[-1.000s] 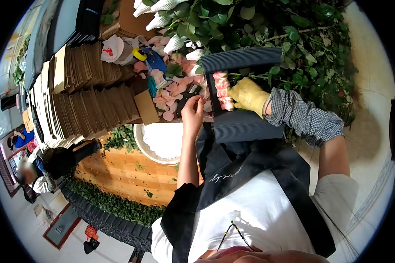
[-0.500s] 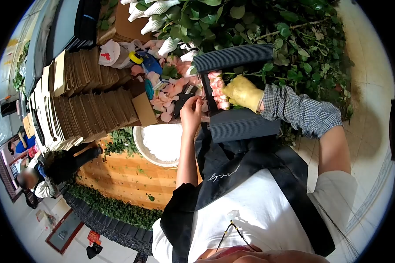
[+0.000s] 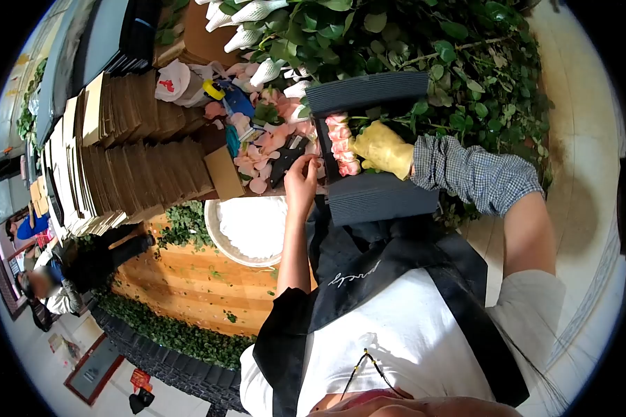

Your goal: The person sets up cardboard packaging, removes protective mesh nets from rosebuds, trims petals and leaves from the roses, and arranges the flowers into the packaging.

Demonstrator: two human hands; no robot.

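My right hand (image 3: 384,150), in a yellow glove, is closed at the base of a row of pink roses (image 3: 342,144), over their stems. The roses lie on dark corrugated wrapping, whose near flap (image 3: 382,199) and far flap (image 3: 368,92) stand out on both sides. Beyond the wrapping's left edge, my bare left hand (image 3: 302,182) has its fingers pinched together; what is between them is too small to make out. A black tool (image 3: 289,158) lies just beside its fingers, among loose pink petals (image 3: 259,161).
Stacked cardboard (image 3: 153,167) stands at left, near a white bag (image 3: 177,85) and yellow tape (image 3: 213,89). Leafy stems (image 3: 480,104) spread at right, with white-netted blooms (image 3: 257,12) above. A white tub (image 3: 247,229) sits below the petals. Another person (image 3: 69,271) is at far left.
The view has shifted slightly, so the wrapping, roses and both hands appear a little further left. Both hands keep nearly the same pose beside the roses.
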